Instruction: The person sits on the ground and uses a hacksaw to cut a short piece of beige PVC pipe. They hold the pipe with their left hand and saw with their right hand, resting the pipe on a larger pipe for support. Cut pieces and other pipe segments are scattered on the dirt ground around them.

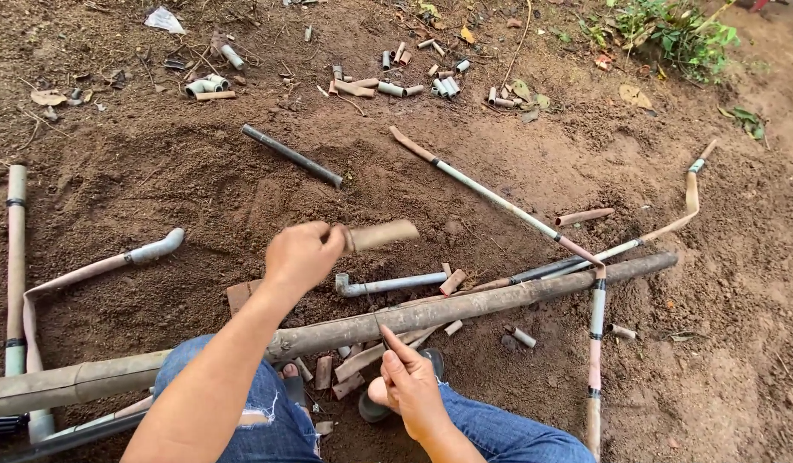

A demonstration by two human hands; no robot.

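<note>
My left hand [300, 255] is raised over the dirt and grips a short, soil-stained piece of pipe [381, 234] that points to the right. Lower down, my right hand [408, 381] holds a thin dark blade-like tool [380, 330], its tip up against the long muddy pipe [465, 306] that lies across my knees. A grey pipe with an elbow fitting [388, 284] lies just beyond that long pipe, below the held piece. My jeans and one sandalled foot show at the bottom.
Bare brown soil all around. Several short pipe offcuts [405, 81] lie scattered at the top. A dark tube [292, 156], a long thin white pipe [491, 195], bent hose pieces [105, 267] at left and a green plant [675, 30] at top right.
</note>
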